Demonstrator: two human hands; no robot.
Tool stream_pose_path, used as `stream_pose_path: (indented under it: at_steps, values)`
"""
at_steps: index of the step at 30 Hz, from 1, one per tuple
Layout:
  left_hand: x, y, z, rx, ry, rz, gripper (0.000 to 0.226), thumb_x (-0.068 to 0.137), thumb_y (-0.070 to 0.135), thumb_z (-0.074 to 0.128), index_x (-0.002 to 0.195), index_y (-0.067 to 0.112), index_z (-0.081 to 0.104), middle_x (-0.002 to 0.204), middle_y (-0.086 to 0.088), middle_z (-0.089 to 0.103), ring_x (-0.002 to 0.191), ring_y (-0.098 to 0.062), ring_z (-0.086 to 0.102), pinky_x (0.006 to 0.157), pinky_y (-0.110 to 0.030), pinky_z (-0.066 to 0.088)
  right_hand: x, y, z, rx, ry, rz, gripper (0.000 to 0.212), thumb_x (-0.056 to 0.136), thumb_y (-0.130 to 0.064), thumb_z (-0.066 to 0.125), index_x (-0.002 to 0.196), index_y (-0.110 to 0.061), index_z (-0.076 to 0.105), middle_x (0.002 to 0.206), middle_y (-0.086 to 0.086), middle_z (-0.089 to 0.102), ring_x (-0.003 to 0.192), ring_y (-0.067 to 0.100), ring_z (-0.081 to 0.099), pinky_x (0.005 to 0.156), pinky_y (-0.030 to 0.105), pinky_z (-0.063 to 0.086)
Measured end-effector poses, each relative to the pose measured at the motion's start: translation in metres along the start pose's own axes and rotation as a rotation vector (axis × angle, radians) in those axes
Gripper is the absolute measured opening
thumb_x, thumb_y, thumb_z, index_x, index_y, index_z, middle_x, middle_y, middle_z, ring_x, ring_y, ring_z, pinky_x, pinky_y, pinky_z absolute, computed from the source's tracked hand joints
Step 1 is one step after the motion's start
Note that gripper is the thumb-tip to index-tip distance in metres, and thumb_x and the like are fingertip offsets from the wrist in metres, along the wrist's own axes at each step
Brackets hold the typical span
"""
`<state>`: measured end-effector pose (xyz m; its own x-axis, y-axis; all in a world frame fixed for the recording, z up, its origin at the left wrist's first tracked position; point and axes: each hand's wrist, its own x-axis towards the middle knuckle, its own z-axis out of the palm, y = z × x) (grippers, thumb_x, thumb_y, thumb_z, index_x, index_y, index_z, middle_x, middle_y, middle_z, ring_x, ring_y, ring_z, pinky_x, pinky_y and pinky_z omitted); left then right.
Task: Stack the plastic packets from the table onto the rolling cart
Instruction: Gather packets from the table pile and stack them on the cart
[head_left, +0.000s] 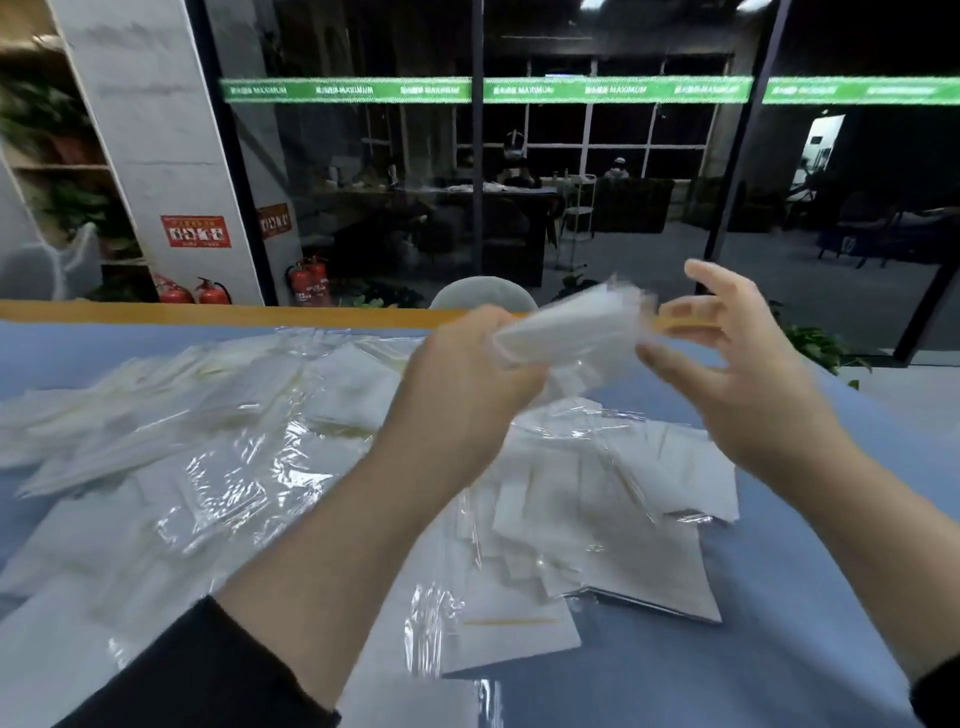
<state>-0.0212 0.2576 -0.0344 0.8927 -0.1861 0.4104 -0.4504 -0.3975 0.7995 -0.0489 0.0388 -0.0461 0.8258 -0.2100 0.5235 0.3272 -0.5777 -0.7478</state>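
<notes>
Blue table (779, 649) is carrying loose packets (597, 519); above them the left hand (467, 374) is gripping a packet (571, 332), the right hand (737, 364) spreading open beside it. Light, floppy and slippery-looking, so pinching an edge seems best.

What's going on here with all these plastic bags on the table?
A person is sorting through plastic packets strewn over a blue table. The left hand grips one packet lifted above the heap, while the right hand, fingers spread, is at its other end, seemingly about to take it. Most packets lie loose on the table. No cart is in view.
</notes>
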Motion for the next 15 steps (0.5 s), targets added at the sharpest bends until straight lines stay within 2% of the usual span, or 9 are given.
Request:
stream_pose_path:
  at_steps: [2,3,5,7,9,11,13,15]
  values:
    - [-0.001,-0.003,-0.022,0.054,0.088,-0.014,0.013,0.085,0.023,0.071,0.092,0.032,0.064,0.078,0.009,0.066,0.072,-0.01,0.063,0.061,-0.036,0.051,0.002,-0.012,0.0,-0.106,-0.041,0.016,0.049,0.09,-0.047,0.065,0.135,-0.04,0.047,0.11,-0.021,0.061,0.1,-0.007,0.058,0.065,0.009,0.048]
    - [-0.004,-0.009,-0.028,0.069,0.124,-0.02,0.017,0.085,0.023,0.071,0.094,0.033,0.062,0.081,0.01,0.067,0.073,-0.008,0.063,0.061,-0.035,0.052,0.0,-0.012,0.0,-0.175,-0.14,0.011,0.043,0.086,-0.055,0.063,0.126,-0.043,0.053,0.107,-0.022,0.063,0.097,-0.007,0.06,0.067,0.009,0.048]
    - [-0.014,-0.025,-0.031,0.053,0.157,-0.026,0.021,0.087,0.02,0.07,0.099,0.034,0.058,0.083,0.011,0.065,0.07,-0.002,0.061,0.054,-0.023,0.049,-0.011,-0.008,0.002,-0.308,-0.401,0.017,0.043,0.074,-0.066,0.063,0.115,-0.051,0.058,0.11,-0.03,0.062,0.098,-0.014,0.058,0.079,0.013,0.046]
    - [-0.019,-0.038,-0.027,0.046,0.141,-0.033,0.022,0.09,0.02,0.07,0.103,0.033,0.056,0.084,0.008,0.064,0.067,0.001,0.057,0.048,-0.013,0.043,-0.022,-0.003,0.004,-0.461,-0.617,0.003,0.052,0.072,-0.069,0.069,0.12,-0.06,0.051,0.124,-0.042,0.049,0.109,-0.02,0.049,0.087,0.017,0.043]
    - [-0.015,-0.045,-0.024,0.063,0.115,-0.027,0.022,0.091,0.021,0.069,0.105,0.032,0.056,0.086,0.006,0.063,0.07,0.0,0.057,0.048,-0.011,0.042,-0.028,-0.001,0.005,-0.555,-0.787,0.009,0.066,0.076,-0.064,0.074,0.13,-0.068,0.036,0.133,-0.05,0.032,0.121,-0.021,0.037,0.095,0.02,0.038]
    - [-0.015,-0.047,-0.023,0.063,0.104,-0.018,0.021,0.092,0.022,0.069,0.102,0.033,0.055,0.082,0.008,0.061,0.065,0.0,0.056,0.046,-0.012,0.041,-0.031,0.0,0.008,-0.596,-0.903,0.007,0.074,0.082,-0.053,0.075,0.134,-0.071,0.025,0.137,-0.053,0.02,0.126,-0.024,0.028,0.1,0.018,0.033]
    - [-0.018,-0.049,-0.02,0.064,0.079,-0.019,0.022,0.092,0.022,0.069,0.1,0.036,0.054,0.079,0.008,0.06,0.059,0.003,0.054,0.044,-0.012,0.04,-0.033,0.002,0.013,-0.604,-0.927,-0.025,0.073,0.087,-0.042,0.071,0.135,-0.07,0.024,0.141,-0.052,0.019,0.13,-0.025,0.023,0.105,0.015,0.029]
    - [-0.023,-0.05,-0.016,0.054,0.068,-0.016,0.023,0.093,0.021,0.069,0.1,0.036,0.053,0.075,0.008,0.056,0.056,0.006,0.053,0.043,-0.011,0.039,-0.035,0.004,0.019,-0.605,-0.915,-0.061,0.069,0.09,-0.035,0.067,0.139,-0.064,0.028,0.142,-0.05,0.021,0.13,-0.027,0.02,0.104,0.006,0.025]
